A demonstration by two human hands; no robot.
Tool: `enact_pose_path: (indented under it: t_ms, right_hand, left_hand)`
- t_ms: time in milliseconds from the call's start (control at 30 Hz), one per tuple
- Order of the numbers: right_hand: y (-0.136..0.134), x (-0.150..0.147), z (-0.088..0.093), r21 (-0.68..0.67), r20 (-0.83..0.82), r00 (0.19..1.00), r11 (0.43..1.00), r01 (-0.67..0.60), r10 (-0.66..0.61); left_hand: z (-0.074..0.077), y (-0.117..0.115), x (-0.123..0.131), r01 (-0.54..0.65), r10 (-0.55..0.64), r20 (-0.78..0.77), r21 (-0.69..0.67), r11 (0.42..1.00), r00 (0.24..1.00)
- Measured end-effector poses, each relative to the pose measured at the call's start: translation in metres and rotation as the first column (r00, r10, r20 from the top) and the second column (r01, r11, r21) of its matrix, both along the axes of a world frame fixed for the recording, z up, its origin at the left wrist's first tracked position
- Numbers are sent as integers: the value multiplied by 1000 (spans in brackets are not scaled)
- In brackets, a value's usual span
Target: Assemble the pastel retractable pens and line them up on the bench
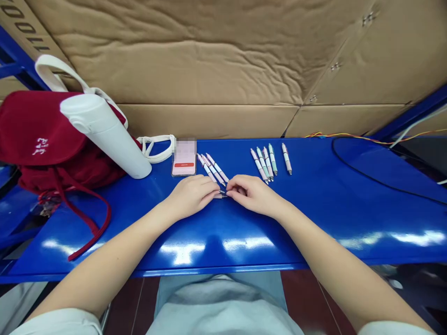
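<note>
My left hand [192, 196] is closed near the middle of the table, its thumb and fingertips pinching a slim pen [220, 191] that is mostly covered by the fingers. Facing it, my right hand [256, 195] pinches at the pen's end. Whatever the right fingertips grip is too small to make out. A pale pink pen piece [218, 196] shows just below the left fingertips. Beyond my hands lie three pink-and-white pens [212, 168] side by side. Farther right rests a group of several pink and green pens [264, 163], with one pink pen [287, 159] apart from them.
A phone [184, 158] lies behind my left hand. On the left, a white bottle [106, 135] leans against a dark red bag [52, 135] with straps. A black cable [370, 174] curves over the blue table [314, 223] at right. Cardboard [209, 70] stands behind.
</note>
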State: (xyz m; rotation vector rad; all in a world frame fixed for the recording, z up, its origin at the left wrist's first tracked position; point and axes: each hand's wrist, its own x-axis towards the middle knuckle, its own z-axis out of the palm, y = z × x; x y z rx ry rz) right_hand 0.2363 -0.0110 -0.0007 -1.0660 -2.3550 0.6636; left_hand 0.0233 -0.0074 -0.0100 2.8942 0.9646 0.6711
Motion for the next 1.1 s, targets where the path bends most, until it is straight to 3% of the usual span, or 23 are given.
enact_pose_path:
  t_ms: [267,467,600,1100]
  right_hand:
    - [-1,0,1,57,-40,999,998,-16,18]
    - [8,15,6,29,164,986,999,23,-27]
    - [9,19,7,1,249,968,999,40,-39]
    - [9,19,10,13,252,966,998,61,-62]
  left_hand:
    - [2,-2,3,-18,18,-4,-35,999,1000]
    - [21,2,-12,-171,127,-296,-125,977,947]
    - [30,6,-24,-218,123,-415,-191,957,902]
    - [28,6,-19,-195,118,-396,-160,968,911]
